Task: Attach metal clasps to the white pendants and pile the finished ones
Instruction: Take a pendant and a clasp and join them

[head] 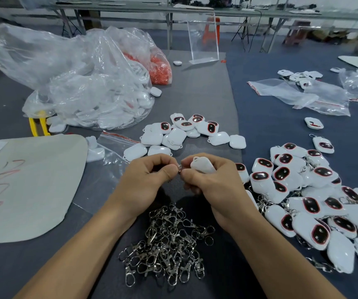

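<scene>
Centrally, I pinch a small metal clasp ring in my left hand beside the white pendant gripped in my right hand, above the loose clasp heap, likely keeping the finished pile at right within reach.

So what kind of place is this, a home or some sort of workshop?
Probably a small assembly workshop, not a home. A heap of loose metal clasps lies before the person, dozens of finished pendants are piled on the right, and a bulk bag of white parts sits on the left.
</scene>
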Demonstrator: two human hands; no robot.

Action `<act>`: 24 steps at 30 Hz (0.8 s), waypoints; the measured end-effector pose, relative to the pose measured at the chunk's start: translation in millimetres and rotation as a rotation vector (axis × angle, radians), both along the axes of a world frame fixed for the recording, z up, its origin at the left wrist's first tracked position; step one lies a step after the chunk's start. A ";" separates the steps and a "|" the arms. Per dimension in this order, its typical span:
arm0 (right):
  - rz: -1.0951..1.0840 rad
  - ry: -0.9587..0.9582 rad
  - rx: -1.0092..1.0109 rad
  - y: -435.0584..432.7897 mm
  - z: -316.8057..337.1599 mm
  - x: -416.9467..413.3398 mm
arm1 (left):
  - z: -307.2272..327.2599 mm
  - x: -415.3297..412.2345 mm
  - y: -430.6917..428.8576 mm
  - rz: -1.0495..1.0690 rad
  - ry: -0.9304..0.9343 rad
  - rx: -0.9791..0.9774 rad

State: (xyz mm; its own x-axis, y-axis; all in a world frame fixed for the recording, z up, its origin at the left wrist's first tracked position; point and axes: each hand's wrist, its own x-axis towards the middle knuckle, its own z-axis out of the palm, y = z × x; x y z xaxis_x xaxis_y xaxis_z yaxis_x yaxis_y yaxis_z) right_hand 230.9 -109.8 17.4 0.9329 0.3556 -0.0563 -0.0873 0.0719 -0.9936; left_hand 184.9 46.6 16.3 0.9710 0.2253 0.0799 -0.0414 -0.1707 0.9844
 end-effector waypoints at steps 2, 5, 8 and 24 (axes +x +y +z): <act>0.021 0.016 0.047 0.8 1.3 -0.3 | -0.3 -0.7 0.1 -0.017 -0.002 0.036; 0.009 0.006 0.039 2.0 2.5 0.1 | -1.8 -1.4 1.2 0.056 -0.016 0.162; -0.040 -0.013 0.037 1.9 2.3 -0.3 | -0.6 -4.5 2.0 0.142 -0.133 0.398; -0.036 -0.459 -0.380 -5.5 4.4 -7.3 | 3.7 -14.0 -10.8 0.224 -0.253 0.603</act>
State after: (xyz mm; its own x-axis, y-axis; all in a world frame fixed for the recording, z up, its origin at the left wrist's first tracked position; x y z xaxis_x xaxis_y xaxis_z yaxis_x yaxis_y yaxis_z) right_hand 223.6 -115.3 21.7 0.9028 0.3577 0.2386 0.3534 -0.3012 -0.8857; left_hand 170.9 35.8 20.0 0.8410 0.2635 0.4725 -0.1575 -0.7163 0.6798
